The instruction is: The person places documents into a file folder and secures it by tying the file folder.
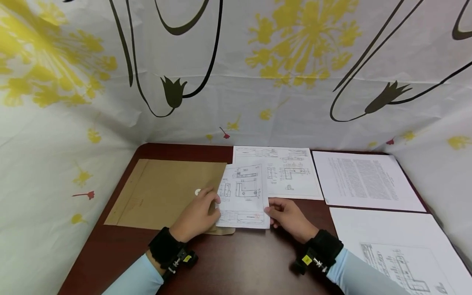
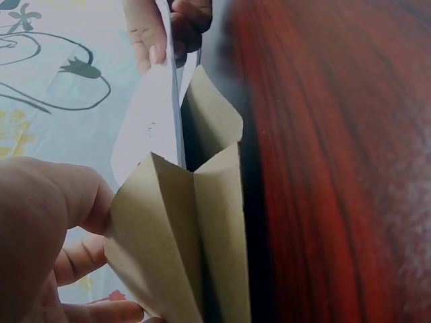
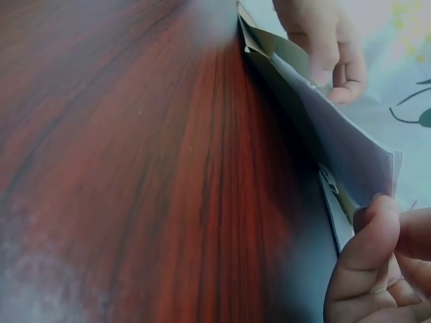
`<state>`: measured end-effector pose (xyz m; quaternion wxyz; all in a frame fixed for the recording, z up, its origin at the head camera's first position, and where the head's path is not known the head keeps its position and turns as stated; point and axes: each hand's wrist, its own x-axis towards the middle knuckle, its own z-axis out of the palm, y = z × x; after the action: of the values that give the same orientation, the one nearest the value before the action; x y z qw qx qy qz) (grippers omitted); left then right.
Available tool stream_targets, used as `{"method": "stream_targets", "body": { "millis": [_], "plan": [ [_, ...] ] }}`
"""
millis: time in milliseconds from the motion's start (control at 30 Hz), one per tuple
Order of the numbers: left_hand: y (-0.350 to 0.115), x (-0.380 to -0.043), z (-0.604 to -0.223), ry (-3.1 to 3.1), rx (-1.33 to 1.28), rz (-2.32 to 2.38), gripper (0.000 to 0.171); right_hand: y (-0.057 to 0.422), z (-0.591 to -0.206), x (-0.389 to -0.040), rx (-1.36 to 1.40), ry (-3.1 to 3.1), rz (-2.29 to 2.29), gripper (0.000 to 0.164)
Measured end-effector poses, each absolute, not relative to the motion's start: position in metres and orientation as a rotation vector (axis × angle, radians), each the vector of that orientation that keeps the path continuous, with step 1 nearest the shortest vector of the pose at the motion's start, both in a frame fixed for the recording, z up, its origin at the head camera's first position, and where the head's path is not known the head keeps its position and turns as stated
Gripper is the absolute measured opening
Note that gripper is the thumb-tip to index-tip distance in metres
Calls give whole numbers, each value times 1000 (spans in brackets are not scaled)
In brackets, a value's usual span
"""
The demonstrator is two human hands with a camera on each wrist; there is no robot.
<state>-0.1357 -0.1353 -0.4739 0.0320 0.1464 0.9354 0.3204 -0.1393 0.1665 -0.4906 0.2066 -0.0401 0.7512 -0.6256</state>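
Note:
A brown paper envelope [image 1: 166, 192] lies at the left of the table, its mouth facing right. At that mouth my left hand [image 1: 197, 213] pinches the upper layer and holds it lifted, so the envelope gapes in the left wrist view, where its folded side [image 2: 145, 229] shows. A few sheets with technical drawings [image 1: 245, 196] reach partly into the opening; their left ends are hidden inside. My right hand [image 1: 291, 217] pinches these sheets near their lower right corner, thumb on top. In the right wrist view the sheets [image 3: 350, 148] stand slightly apart at the edge.
Behind the held sheets lies another drawing sheet [image 1: 295, 180]. A page of printed text [image 1: 368, 180] and a large drawing sheet [image 1: 383, 229] lie on the right. The dark red table [image 1: 250, 262] meets a patterned cloth [image 1: 236, 90] at the back and sides.

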Motion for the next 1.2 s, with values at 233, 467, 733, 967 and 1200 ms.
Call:
{"method": "stream_targets", "body": {
  "millis": [233,467,733,967,1200],
  "plan": [
    [-135,-136,-474,2868,442,1006,13,157,-492,-143,-118,2071,-1746,32],
    [-134,-135,-476,2867,443,1015,11,147,-490,-143,-163,2055,-1751,34],
    [-131,-134,-477,2863,448,1022,13,137,-491,-146,-189,2097,-1691,35],
    [-130,-133,-478,2852,472,1047,12,129,-492,-149,-205,2088,-1674,36],
    [-129,-132,-477,2858,496,1051,7,122,-491,-151,-188,2073,-1652,36]
  ]
}}
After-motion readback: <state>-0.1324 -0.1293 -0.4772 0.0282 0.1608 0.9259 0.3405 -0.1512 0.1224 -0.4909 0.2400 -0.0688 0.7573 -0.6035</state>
